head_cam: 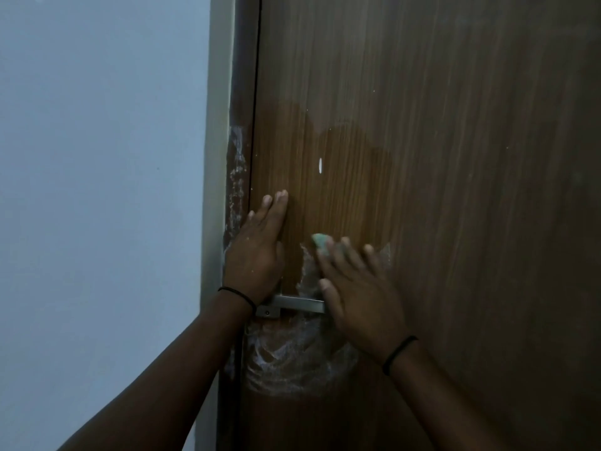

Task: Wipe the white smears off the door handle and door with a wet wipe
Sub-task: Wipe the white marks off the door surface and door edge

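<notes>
Head view showed a pale wall (97, 190) filling the left side, and beside it a tall brown wood-grain door (455, 157) whose grain ran vertically. Between wall and door stood the door frame (239, 92), a dark upright strip smeared white along its middle stretch.

A darker, glossier patch covered the door above the handle. Below the handle lay the largest white smears (292, 359), a swirled band curving across the door; a smaller smeared patch (307, 271) rose just above the handle between the two hands, and a short white streak (320, 166) stood upright higher up.

Left hand (257, 252) lay flat against the door near its left edge, fingers straight and pointing upward, gripping nothing, its wrist crossing in front of the handle's mount. Right hand (361, 288) was spread flat with fingers pointing up and left, pressing a small greenish wet wipe (320, 244) against the door; only a bunched corner of the wipe showed past the fingertips.

Door handle (297, 303), a grey metal lever, lay horizontal between the two wrists, its long axis running left to right, its free end hidden behind the right hand. Each wrist wore a thin black band (398, 353).
</notes>
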### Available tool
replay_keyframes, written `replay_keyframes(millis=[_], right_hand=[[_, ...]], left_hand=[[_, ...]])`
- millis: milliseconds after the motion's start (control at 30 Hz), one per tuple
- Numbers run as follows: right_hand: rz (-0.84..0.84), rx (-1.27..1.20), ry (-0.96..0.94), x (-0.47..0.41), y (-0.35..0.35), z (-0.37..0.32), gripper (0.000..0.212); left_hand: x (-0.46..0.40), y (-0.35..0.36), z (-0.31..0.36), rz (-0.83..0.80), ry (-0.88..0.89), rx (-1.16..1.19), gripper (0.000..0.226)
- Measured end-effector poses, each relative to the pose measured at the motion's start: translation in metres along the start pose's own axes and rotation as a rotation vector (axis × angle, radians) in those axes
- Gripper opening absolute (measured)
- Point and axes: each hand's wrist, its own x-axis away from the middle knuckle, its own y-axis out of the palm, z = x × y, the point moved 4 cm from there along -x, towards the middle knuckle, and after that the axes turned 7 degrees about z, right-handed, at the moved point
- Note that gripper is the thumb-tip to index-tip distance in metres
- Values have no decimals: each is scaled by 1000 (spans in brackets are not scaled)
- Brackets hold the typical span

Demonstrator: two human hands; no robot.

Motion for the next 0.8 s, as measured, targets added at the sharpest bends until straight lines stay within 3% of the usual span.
replay_keyframes(millis=[100,267,467,667,800], right_hand=[[82,-2,89,-13,-6,7,59],[-17,-61,-65,-14,6,-42,59],[24,-27,53,1,-7,0,60],[-26,-81,-12,3,0,-22,59],[16,-63,106,27,-3,23,55]], left_hand=[[1,0,0,1,-19,-4,77],[0,3,-1,-15,-48,29,73],[2,1,3,-9,-21,-25,75],[6,7,9,26,-28,-8,74],[8,5,6,16,-28,-39,76]])
